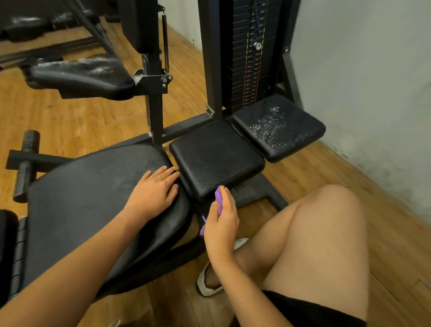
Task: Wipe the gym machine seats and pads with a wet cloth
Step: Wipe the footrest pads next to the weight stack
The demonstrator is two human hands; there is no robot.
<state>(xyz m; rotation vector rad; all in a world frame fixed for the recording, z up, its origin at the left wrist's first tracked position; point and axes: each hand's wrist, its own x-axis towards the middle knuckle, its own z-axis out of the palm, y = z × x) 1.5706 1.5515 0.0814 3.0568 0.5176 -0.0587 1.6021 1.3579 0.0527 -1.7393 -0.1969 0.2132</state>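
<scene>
My left hand (155, 190) lies flat, fingers spread, on the large black seat pad (90, 208) at the lower left. My right hand (222, 222) holds a purple cloth (218, 200) against the near front edge of the middle square black pad (214, 156). Behind it to the right, a second square pad (279, 126) carries a patch of water droplets. Farther back on the left, another black seat (83, 78) shows wet streaks.
A weight stack (250, 49) in a black frame stands behind the square pads, against a white wall (371, 83). A black upright post (153, 100) rises between the seats. A foam roller bar (27, 164) sticks out at left. My bare knee (324, 240) is at right, over wooden floor.
</scene>
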